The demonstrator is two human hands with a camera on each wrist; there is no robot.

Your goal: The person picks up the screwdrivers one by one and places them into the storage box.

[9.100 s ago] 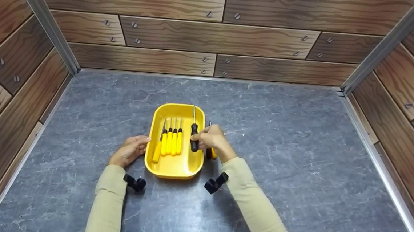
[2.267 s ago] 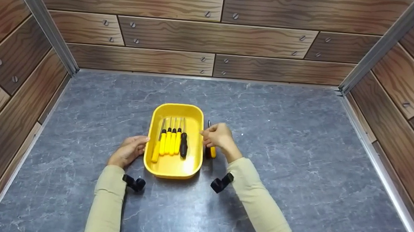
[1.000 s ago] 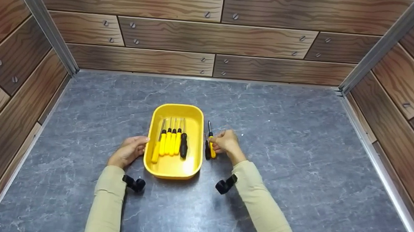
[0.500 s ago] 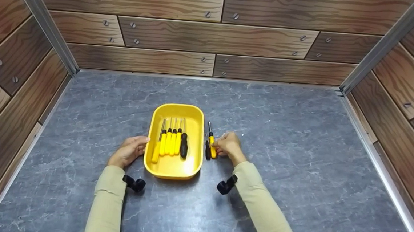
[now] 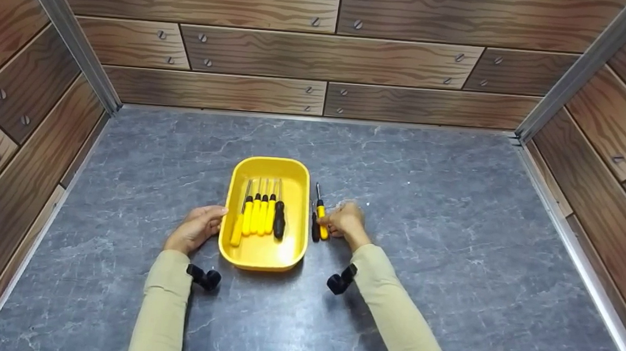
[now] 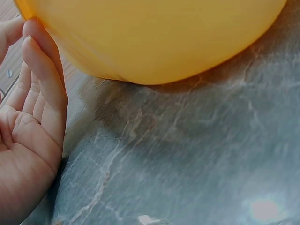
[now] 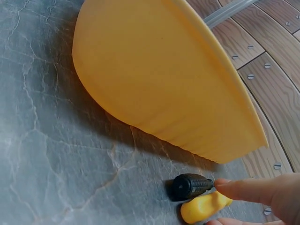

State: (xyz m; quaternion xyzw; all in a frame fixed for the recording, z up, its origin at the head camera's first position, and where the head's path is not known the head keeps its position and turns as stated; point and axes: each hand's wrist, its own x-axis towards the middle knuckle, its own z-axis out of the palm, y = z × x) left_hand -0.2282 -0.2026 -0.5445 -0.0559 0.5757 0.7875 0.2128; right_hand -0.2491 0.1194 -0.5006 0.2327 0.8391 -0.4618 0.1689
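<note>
My left hand (image 5: 197,228) pinches the left rim of a yellow plastic tray (image 5: 263,257); the left wrist view shows its fingertips at the tray wall (image 6: 159,42). Inside lie several yellow-handled screwdrivers (image 5: 255,215) side by side, with a black-handled screwdriver (image 5: 279,220) at their right. Outside the tray's right wall, my right hand (image 5: 347,222) has finger and thumb about the handle of a yellow-and-black screwdriver (image 5: 321,220) that lies on the table. A small black screwdriver (image 5: 315,228) lies between it and the tray; its grip (image 7: 190,186) shows in the right wrist view.
The grey marbled tabletop (image 5: 452,235) spreads around the tray. Wood-patterned panels (image 5: 321,57) wall off the back and both sides, with metal strips along the edges. A black wrist camera (image 5: 204,277) sits on each sleeve.
The black-handled screwdriver, earlier in my right hand, now lies in the tray's row. My right hand has moved right and down to the yellow-and-black screwdriver's handle. The left hand stays put.
</note>
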